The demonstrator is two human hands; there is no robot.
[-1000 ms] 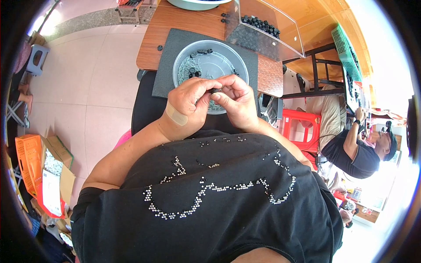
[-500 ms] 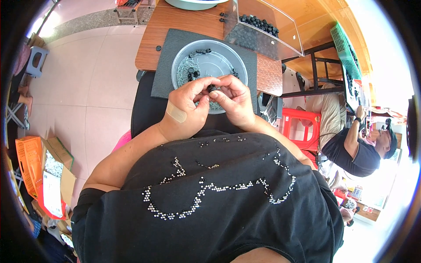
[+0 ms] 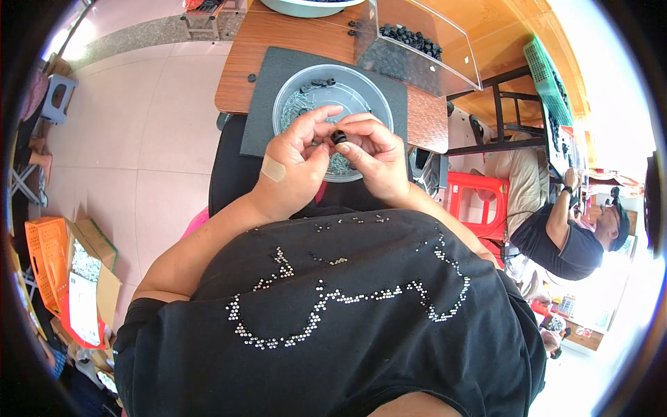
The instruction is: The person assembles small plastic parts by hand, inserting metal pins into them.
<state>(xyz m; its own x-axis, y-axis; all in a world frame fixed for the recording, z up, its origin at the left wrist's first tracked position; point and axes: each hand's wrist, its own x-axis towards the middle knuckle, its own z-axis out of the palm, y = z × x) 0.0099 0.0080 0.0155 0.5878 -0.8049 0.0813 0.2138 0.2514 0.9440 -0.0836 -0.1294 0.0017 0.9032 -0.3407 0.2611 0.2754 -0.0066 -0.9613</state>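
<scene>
Over the grey round basin [image 3: 381, 87], my right hand [image 3: 381, 158] pinches a small round black plastic part [image 3: 338, 137] between thumb and fingers. My left hand [image 3: 295, 158], with a plaster on its wrist side, is right beside it. Its index finger is raised, while the thumb and other fingers close together near the part; what they hold, if anything, is too small to make out. Silvery screws [image 3: 295, 108] lie in the basin, partly hidden by my hands. More black parts [image 3: 318, 84] rest at the basin's far side.
The basin stands on a dark mat [image 3: 267, 90] on a brown wooden table [image 3: 240, 76]. A clear box [image 3: 455, 59] with many black parts is at the far right. A red stool [image 3: 479, 201] and a seated co-worker [image 3: 563, 229] are to the right; an orange crate [image 3: 47, 257] is at left.
My hands have opened a little apart, and my left index finger has lifted. The black part, now more exposed, stays in my right fingers.
</scene>
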